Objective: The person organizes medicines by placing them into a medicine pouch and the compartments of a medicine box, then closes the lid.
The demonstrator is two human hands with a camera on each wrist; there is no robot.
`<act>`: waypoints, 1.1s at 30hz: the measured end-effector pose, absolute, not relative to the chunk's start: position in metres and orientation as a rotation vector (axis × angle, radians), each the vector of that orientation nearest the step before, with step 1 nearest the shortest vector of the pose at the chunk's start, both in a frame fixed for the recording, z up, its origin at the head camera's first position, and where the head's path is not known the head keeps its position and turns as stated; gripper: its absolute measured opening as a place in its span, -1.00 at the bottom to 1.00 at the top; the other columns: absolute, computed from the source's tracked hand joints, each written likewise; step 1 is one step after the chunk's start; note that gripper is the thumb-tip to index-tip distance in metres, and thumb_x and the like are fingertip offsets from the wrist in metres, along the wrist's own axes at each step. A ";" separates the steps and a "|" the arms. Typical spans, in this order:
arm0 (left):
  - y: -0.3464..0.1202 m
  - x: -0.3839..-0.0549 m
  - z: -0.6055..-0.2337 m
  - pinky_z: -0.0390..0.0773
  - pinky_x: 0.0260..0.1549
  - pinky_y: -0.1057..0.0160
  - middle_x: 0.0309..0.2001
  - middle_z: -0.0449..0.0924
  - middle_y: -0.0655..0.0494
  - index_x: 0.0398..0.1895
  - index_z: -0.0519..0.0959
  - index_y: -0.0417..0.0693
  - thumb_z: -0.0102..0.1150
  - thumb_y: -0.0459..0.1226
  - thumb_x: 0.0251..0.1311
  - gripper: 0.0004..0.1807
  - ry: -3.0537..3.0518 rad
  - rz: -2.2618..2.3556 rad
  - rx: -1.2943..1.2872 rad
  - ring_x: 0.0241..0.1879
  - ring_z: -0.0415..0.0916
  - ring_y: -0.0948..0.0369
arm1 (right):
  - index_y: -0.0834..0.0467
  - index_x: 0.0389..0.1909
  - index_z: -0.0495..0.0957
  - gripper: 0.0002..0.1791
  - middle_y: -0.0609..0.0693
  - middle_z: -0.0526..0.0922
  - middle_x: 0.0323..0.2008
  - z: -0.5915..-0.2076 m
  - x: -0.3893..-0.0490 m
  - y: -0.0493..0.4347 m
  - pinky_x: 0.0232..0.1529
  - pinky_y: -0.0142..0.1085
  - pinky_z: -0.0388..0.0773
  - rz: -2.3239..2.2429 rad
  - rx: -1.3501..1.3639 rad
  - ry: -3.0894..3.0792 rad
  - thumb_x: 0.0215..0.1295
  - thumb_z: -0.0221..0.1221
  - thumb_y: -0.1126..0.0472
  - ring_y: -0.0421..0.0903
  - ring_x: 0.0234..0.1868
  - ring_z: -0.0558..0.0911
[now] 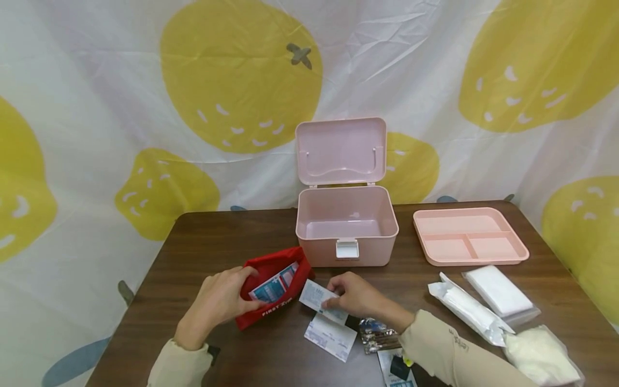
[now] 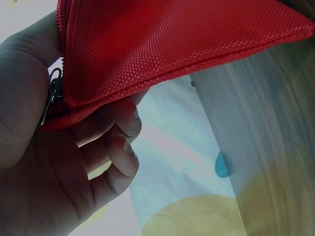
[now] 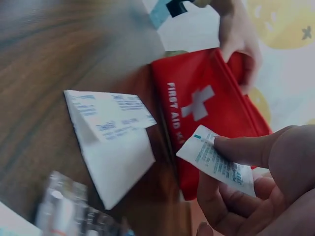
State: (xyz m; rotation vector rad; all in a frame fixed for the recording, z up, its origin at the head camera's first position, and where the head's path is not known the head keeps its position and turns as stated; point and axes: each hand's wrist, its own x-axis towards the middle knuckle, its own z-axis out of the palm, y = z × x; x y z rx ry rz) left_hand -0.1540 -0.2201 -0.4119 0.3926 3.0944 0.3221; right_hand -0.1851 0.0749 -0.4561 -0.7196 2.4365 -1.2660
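My left hand (image 1: 217,301) grips the edge of a red first aid pouch (image 1: 249,321), thumb on one side and fingers on the other. The pouch's mouth gapes, and blue-and-white packets (image 1: 272,290) show inside. In the left wrist view, a zipper pull (image 2: 55,88) hangs by the thumb. A small white printed packet (image 3: 214,160) is pinched between thumb and fingers of my right hand (image 1: 358,295), just right of the pouch. Below it on the table lies a folded white printed paper packet (image 1: 331,337).
Behind the pouch stands a pink box (image 1: 345,252) with its lid (image 1: 340,150) raised. A pink divided tray (image 1: 456,248) is at the right. Nearer lie a wrapped white roll (image 1: 466,309), a white pack (image 1: 500,290) and a cream bag (image 1: 541,355). Clear packets (image 1: 377,336) lie near the right forearm.
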 end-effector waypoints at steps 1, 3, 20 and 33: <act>-0.220 -0.154 -0.412 0.63 -0.31 0.05 -0.14 0.69 0.10 0.00 0.60 0.01 0.55 0.10 -0.16 -0.35 3.097 0.322 0.393 -0.25 0.62 0.16 | 0.18 -0.48 0.60 -0.85 -0.09 0.65 -0.55 -0.454 -0.186 0.075 -0.49 -0.41 0.43 -1.283 -0.721 2.414 0.06 0.41 0.30 -0.27 -0.51 0.51; -0.220 -0.154 -0.412 0.63 -0.32 0.05 -0.15 0.69 0.11 -0.01 0.60 0.01 0.55 0.10 -0.16 -0.35 3.099 0.322 0.392 -0.25 0.62 0.16 | 0.21 -0.43 0.60 -0.86 -0.07 0.67 -0.54 -0.450 -0.188 0.077 -0.48 -0.41 0.46 -1.313 -0.737 2.375 0.07 0.40 0.32 -0.27 -0.51 0.53; -0.220 -0.154 -0.412 0.63 -0.29 0.05 -0.13 0.69 0.11 0.00 0.60 0.02 0.54 0.09 -0.15 -0.35 3.093 0.325 0.385 -0.23 0.61 0.17 | 0.18 -0.28 0.64 -0.96 -0.03 0.72 -0.39 -0.417 -0.197 0.074 -0.35 -0.37 0.54 -1.333 -0.844 2.376 0.28 0.25 0.30 -0.22 -0.41 0.60; -0.221 -0.154 -0.412 0.64 -0.28 0.07 -0.12 0.68 0.11 0.02 0.59 0.01 0.55 0.08 -0.15 -0.35 3.075 0.344 0.368 -0.23 0.59 0.19 | 0.07 -0.27 0.68 -0.95 -0.09 0.68 -0.32 -0.399 -0.204 0.064 -0.26 -0.30 0.56 -1.300 -0.885 2.456 0.30 0.26 0.26 -0.16 -0.32 0.58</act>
